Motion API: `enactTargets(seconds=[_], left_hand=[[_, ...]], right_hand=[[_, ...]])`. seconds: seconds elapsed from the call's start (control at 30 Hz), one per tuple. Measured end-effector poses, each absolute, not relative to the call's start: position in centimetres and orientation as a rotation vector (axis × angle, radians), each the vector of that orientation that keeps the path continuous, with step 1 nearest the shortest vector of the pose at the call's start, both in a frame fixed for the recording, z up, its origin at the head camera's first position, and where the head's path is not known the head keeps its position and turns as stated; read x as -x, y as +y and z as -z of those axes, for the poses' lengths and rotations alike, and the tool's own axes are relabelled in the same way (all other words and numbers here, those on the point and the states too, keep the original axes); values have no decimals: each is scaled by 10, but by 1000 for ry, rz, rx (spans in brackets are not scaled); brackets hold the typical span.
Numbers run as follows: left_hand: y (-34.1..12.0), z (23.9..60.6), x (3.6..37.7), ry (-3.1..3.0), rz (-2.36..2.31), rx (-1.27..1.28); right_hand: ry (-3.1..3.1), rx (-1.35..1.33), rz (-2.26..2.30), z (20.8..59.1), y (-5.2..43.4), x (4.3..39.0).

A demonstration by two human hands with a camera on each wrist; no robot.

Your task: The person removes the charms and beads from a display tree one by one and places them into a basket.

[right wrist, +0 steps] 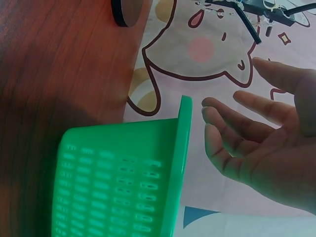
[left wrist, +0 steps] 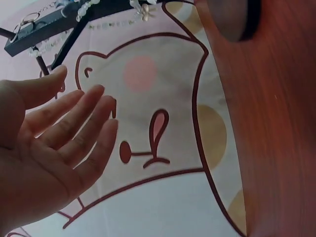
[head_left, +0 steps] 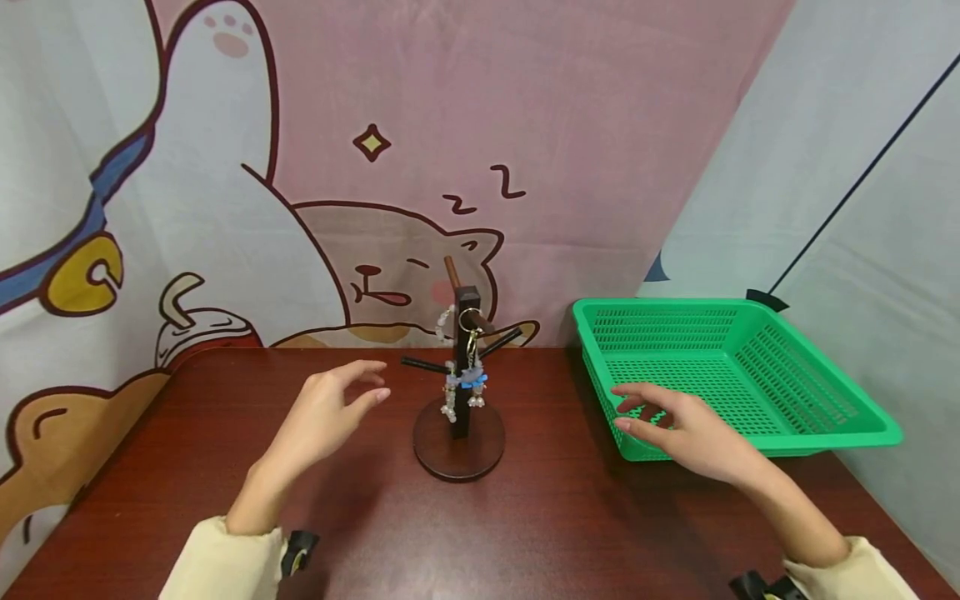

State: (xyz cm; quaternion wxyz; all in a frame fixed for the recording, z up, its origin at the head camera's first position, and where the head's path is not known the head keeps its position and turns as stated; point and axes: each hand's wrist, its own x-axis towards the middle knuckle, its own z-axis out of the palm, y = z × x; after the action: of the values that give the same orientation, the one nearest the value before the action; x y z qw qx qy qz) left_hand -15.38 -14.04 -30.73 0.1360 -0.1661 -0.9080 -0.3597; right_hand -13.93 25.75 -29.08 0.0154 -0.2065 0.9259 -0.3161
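Note:
A dark wooden stand [head_left: 459, 446] with a round base and several pegs stands upright on the table. Beaded bracelets [head_left: 448, 392] and a keyring charm with blue parts [head_left: 472, 379] hang from it. To the left of the stand my left hand [head_left: 322, 417] hovers, fingers loosely bent, touching nothing; its palm [left wrist: 59, 143] shows bare in the left wrist view. My right hand [head_left: 686, 429] is held in the air over the near left rim of a green plastic basket [head_left: 847, 437]. Nothing lies in its loosely curved fingers [right wrist: 222, 153].
The reddish-brown wooden table [head_left: 555, 533] carries the stand in the middle and the basket at the right. Behind it hangs a cloth [head_left: 600, 125] printed with cartoon animals. A thin black rod [head_left: 862, 187] slants down behind the basket.

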Motion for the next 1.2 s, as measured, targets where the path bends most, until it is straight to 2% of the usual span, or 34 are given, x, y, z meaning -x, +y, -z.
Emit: enactTargets(seconds=[0.43,1.2], left_hand=[[-119,295,171,-2549,1183,443],[-117,293,173,-2553,1206,430]], right_hand=[[2825,656,973,292,254,140],[2750,760,956,270,221,157]])
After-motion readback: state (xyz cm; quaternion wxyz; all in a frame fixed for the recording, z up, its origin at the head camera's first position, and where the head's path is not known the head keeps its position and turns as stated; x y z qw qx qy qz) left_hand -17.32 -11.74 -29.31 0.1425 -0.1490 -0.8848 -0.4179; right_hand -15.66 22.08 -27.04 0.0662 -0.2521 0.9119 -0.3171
